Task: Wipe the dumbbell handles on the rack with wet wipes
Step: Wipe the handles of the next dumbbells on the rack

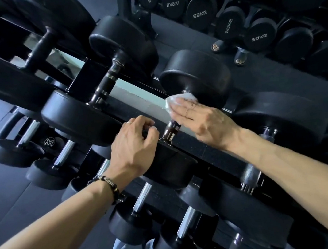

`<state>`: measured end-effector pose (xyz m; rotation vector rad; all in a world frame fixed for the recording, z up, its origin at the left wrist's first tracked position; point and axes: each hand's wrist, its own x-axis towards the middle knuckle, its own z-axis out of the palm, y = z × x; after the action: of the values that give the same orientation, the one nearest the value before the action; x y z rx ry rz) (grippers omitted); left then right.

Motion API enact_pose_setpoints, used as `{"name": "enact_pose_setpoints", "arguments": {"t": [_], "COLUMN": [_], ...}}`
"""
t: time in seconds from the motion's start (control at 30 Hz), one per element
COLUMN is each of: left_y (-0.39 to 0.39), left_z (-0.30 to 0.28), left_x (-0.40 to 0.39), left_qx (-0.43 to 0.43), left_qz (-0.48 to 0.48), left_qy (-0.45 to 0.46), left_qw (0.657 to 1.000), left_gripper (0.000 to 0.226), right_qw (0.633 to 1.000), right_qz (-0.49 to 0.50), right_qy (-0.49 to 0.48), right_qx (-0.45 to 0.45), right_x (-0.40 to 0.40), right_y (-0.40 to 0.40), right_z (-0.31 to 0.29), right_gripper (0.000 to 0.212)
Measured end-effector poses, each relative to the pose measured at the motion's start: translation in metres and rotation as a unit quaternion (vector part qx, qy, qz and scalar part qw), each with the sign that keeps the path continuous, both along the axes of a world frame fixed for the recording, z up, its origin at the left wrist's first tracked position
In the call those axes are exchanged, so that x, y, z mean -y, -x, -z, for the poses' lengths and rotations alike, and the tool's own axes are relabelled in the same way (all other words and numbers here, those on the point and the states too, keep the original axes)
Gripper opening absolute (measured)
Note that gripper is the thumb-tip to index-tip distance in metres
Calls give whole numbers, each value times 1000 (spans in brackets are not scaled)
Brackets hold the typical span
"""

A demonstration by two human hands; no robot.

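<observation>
- The dumbbell handle (pixel 171 128) is shiny, bumpy metal between round black ends.
- The right hand (pixel 198 117) lies flat, pressing a soft white wipe (pixel 174 101) on it.
- Just beside the handle, the left hand (pixel 135 144) curls, maybe gripping the rack (pixel 211 152).

22 KG: dumbbell end (pixel 49 142) | mirrored 17.5KG: reflected dumbbell (pixel 172 3)

A mirror (pixel 191 40) backs the scene, reflecting rows of black weights and two sandalled feet (pixel 230 53) on a dark floor. Grey rubber floor tiles (pixel 9 177) spread at lower left, dimly lit with a bluish cast.
</observation>
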<state>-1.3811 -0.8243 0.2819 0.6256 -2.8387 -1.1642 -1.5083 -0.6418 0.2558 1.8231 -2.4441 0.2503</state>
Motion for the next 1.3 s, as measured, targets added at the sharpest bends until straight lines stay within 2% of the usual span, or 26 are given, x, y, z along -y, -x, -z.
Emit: {"name": "enact_pose_setpoints", "arguments": {"t": [0.13,0.17,0.23,0.3,0.43,0.47,0.6,0.7,0.77,0.9,0.97,1.07,1.1,1.2,1.23,1.3], "left_y": [2,2,1,0,0,0,0,0,0,-1,-1,-1,-1,-2,-1,-1], "left_z": [-1,-2,-2,-2,-3,-3,-3,-2,-2,-2,-1,0,1,2,2,2], "left_x": [0,0,0,0,0,-1,-1,0,1,0,0,1,1,1,2,2], "left_qx": [1,0,1,4,1,1,1,-1,-2,-2,-2,-5,-4,-5,-6,-6], "left_qz": [-5,-7,-9,-12,-14,-16,-16,-15,-15,-13,-14,-12,-10,-4,-4,-5], "left_qy": [-2,-7,-11,-11,-7,-8,-11,-11,-13,-19,-18,-13,-13,-14,-14,-11], "left_qw": [1000,1000,1000,1000,1000,1000,1000,1000,1000,1000,1000,1000,1000,1000,1000,1000], "left_gripper": [36,36,36,36,36,35,34,35,36,34,34,33,34,34,34,34], "right_qw": [990,991,998,999,986,987,998,990,986,996,995,988,990,996,995,996], "right_qz": [-133,-129,-60,-19,-135,-129,-3,-80,-107,9,-14,-94,-82,50,54,-19], "right_qy": [-26,-32,-33,-28,-61,-66,-58,-65,-83,-71,-77,-78,-70,-34,-33,-49], "right_qx": [34,25,-1,0,73,71,33,91,97,56,63,95,87,70,70,74], "right_x": [-1,-1,2,8,9,10,19,20,20,20,18,10,9,10,10,8], "right_y": [-21,-12,10,9,-22,-15,6,-24,-20,14,-3,-25,-17,1,-4,-23], "right_z": [0,-5,-12,-13,-1,-7,-18,-15,-21,-23,-20,-18,-20,-23,-20,-7], "right_gripper": [43,45,54,54,39,40,53,38,36,52,53,43,46,58,58,52]}}
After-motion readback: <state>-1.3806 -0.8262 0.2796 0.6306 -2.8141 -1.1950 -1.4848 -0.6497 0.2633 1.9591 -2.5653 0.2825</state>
